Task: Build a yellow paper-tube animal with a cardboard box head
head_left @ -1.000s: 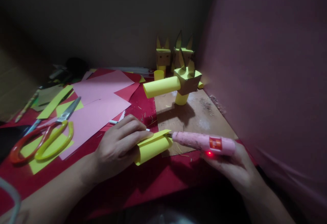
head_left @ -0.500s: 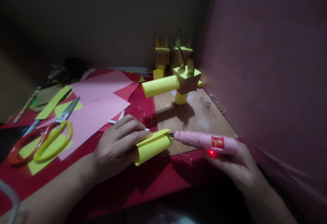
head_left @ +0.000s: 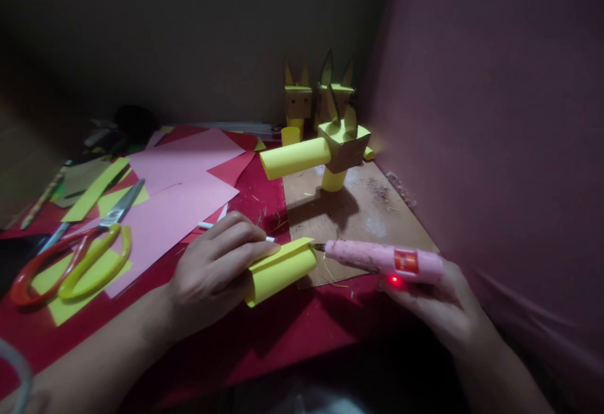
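My left hand (head_left: 221,269) is closed round the left end of a rolled yellow paper tube (head_left: 283,277), whose overlapping edge stands slightly raised along the top. In my right hand (head_left: 436,307) is a pink hot glue gun (head_left: 363,257) with a red light glowing on its underside. Its dark nozzle points left and is at the right end of the paper seam; whether it touches cannot be made out. Behind them, a cardboard box head with yellow paper ears (head_left: 346,143) stands on a yellow tube, with another tube sticking out leftward.
Scissors (head_left: 101,238) lie open on pink paper (head_left: 189,206) and yellow scraps at the left. A brown board (head_left: 368,219) rests on the red tabletop (head_left: 283,332). Two more eared box figures stand at the back. A pink wall or curtain (head_left: 495,118) rises at the right.
The glue gun's nozzle has shifted slightly to the right, away from the tube's end. My left hand keeps the same hold on the paper tube.
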Demonstrator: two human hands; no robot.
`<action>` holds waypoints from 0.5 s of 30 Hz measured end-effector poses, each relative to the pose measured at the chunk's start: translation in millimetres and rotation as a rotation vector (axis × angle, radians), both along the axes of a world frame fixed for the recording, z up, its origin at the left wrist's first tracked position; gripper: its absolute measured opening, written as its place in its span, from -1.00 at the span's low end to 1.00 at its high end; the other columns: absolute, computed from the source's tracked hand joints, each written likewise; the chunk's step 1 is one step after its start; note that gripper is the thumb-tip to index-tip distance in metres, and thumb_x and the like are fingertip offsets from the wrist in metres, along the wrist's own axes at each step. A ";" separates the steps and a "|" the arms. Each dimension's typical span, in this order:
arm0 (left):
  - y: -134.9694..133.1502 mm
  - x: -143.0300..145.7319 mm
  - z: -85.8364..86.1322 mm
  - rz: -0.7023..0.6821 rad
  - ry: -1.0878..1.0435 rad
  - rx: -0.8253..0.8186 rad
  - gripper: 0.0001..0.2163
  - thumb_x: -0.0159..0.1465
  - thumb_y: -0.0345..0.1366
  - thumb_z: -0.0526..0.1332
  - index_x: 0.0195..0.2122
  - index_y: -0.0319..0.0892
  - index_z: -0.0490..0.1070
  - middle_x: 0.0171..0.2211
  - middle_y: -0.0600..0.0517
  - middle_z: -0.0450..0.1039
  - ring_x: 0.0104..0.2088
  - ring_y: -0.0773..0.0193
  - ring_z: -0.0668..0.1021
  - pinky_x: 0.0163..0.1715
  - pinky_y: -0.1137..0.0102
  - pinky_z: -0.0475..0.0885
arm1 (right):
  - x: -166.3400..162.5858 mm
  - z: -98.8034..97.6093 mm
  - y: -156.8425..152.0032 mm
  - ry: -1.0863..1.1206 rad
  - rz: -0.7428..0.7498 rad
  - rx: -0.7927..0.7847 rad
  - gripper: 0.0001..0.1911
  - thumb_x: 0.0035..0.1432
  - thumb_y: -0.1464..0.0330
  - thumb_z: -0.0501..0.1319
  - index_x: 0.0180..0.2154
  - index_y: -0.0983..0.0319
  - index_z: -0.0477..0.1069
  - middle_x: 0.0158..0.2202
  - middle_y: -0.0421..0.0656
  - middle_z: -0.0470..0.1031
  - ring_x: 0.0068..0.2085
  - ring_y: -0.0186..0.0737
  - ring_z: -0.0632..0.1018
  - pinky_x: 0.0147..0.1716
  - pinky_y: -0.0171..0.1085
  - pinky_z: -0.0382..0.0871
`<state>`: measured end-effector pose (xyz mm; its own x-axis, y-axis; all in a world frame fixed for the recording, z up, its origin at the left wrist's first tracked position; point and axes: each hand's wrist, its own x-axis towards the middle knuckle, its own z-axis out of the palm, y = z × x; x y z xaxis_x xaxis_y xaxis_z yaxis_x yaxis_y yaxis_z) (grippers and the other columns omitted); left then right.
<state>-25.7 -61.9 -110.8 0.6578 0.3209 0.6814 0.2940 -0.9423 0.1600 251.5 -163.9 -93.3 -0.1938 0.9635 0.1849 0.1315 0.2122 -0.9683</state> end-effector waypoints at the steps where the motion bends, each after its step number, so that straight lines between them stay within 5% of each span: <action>1: -0.3 0.0 0.1 0.005 0.000 -0.005 -0.75 0.30 -0.52 0.15 -0.04 -0.15 0.43 -0.28 -0.05 0.46 -0.27 0.21 0.47 -0.28 0.30 0.45 | 0.0 0.7 0.0 -0.006 0.003 0.002 -0.59 0.25 0.30 0.26 0.14 0.10 0.45 0.16 -0.06 0.48 0.24 0.12 0.41 0.22 0.03 0.32; 15: -0.8 -1.0 1.4 -0.016 0.022 -0.003 -0.70 0.26 -0.61 0.14 -0.04 -0.19 0.42 -0.26 -0.06 0.46 -0.25 0.21 0.46 -0.27 0.30 0.45 | 2.0 -2.6 -0.6 -0.042 0.035 -0.019 -0.59 0.30 0.32 0.19 0.17 0.08 0.42 0.16 -0.08 0.50 0.21 0.07 0.46 0.21 0.01 0.36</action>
<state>-26.6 -62.8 -109.4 0.6780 0.3118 0.6656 0.2821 -0.9466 0.1560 253.4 -164.5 -96.0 -0.2351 0.9591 0.1579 0.1650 0.1995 -0.9659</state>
